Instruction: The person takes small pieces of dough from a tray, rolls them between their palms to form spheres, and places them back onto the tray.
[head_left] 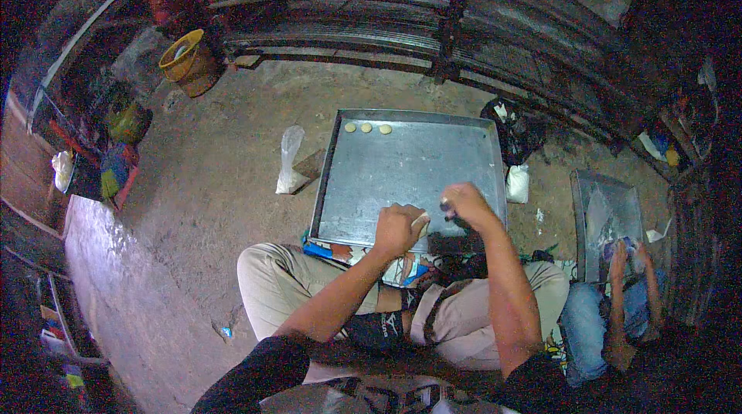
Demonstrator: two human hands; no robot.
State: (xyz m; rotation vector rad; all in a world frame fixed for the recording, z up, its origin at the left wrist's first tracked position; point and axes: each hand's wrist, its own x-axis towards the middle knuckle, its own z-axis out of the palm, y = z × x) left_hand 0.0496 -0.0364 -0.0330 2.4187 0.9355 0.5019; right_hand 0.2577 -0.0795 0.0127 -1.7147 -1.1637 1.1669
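A wide metal tray with raised edges lies on the floor before my crossed legs. Three small, flat, pale dough rounds sit in a row at its far left corner. Over the near edge of the tray, my left hand is closed around a pale piece of dough, which shows past the fingers. To its right, my right hand is closed above the tray. A small dark object shows at its fingertips, too blurred to name.
Left of the tray stands a clear plastic bag of white powder; another white bag and a black plastic bag are right. A yellow bucket and dark racks stand behind. Another person's hands work at a second tray.
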